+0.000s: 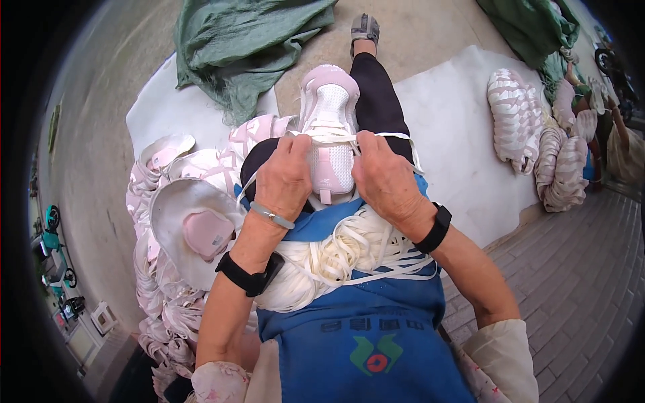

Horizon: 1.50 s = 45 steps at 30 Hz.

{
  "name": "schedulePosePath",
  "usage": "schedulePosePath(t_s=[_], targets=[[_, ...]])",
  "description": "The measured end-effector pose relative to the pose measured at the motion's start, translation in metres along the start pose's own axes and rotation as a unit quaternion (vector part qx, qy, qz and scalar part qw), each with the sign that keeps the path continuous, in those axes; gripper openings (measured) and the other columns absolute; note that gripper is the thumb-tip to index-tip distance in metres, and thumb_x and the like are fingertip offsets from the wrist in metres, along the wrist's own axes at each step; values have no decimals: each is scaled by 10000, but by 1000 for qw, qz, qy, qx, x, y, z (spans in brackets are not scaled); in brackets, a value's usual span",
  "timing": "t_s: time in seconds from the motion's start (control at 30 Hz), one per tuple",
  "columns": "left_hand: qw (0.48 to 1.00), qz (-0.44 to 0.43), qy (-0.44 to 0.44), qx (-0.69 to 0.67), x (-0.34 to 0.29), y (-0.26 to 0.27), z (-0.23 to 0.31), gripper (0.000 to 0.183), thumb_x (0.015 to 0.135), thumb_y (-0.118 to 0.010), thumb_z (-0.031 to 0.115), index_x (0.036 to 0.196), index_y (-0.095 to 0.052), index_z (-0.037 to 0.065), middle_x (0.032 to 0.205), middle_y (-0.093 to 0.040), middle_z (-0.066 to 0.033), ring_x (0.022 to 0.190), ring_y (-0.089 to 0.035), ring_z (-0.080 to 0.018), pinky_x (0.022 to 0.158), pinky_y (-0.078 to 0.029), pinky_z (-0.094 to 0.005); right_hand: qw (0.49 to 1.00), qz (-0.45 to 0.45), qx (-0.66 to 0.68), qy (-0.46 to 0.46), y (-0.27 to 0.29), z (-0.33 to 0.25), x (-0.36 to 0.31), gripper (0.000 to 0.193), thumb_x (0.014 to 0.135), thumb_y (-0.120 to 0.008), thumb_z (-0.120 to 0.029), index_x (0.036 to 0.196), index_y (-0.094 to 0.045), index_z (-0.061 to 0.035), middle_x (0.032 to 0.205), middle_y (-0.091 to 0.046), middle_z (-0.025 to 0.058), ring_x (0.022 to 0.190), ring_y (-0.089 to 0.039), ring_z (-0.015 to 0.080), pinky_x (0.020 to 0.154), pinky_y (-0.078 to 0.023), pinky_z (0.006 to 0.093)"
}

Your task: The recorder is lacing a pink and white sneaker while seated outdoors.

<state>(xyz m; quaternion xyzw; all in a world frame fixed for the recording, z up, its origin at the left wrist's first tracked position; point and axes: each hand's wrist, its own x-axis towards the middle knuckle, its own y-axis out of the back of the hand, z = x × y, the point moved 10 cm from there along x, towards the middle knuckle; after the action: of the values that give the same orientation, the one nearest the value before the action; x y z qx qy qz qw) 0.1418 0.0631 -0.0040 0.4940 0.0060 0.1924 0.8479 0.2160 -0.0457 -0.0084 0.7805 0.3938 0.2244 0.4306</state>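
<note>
A pink and white shoe upper (330, 101) lies over my lap with its toe pointing away from me and its tongue (329, 171) toward me. A cream shoelace (336, 139) runs across it. My left hand (285, 176) pinches the lace at the upper's left edge. At the right edge, my right hand (388, 176) is closed on the same lace, its loose end trailing over my thigh. Both hands are level, with the upper between them. Below them, a tangled heap of cream laces (342, 252) rests on my blue apron (363, 329).
Many pink and white shoe uppers (201, 232) are piled at my left. Bundles of stacked uppers (516, 121) lie at the far right on a white sheet (457, 154). Green cloth (252, 47) is heaped ahead. A person (628, 134) sits at the right edge. Grey paving (578, 269) extends at right.
</note>
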Motion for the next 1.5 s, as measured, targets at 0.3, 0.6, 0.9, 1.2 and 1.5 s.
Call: schedulePosePath(t_s=[0.3,0.6,0.9,1.2,1.5], targets=[[978,-96,-66,171,16,-8,18,140,801,-575,68,940,-593,80,893,-550,-104,768,-597,-293,615,-508,-389,1000,-13,-5,-14,-12,10,0,118,809,-576,-46,877,-520,32,879,-557,201,731,-637,360,635,-535,419],[974,27,-220,51,10,4,32,90,760,-620,3,827,-566,31,800,-513,-110,740,-549,-280,659,-465,-359,999,-28,-28,17,-11,-5,0,272,786,-582,-6,1018,-442,-14,824,-568,170,746,-649,325,629,-534,407],[976,6,-162,-147,-26,38,56,217,677,-708,-61,855,-601,4,773,-547,-124,676,-564,-284,568,-461,-359,965,-5,-221,141,-4,-33,10,72,683,-633,-94,725,-589,-57,851,-534,89,759,-582,203,589,-482,299],[972,-69,-41,-223,-44,4,26,188,776,-677,-1,937,-583,16,843,-594,-121,754,-615,-291,668,-503,-347,985,10,73,154,10,-33,13,54,786,-651,-56,815,-614,-28,773,-510,103,680,-553,258,600,-451,352],[943,-161,-51,-286,-72,13,59,117,854,-630,83,919,-549,28,786,-583,-130,704,-615,-314,588,-493,-371,919,-179,326,130,38,-82,-42,101,801,-709,-74,898,-682,-62,847,-596,64,774,-577,208,665,-473,326]])
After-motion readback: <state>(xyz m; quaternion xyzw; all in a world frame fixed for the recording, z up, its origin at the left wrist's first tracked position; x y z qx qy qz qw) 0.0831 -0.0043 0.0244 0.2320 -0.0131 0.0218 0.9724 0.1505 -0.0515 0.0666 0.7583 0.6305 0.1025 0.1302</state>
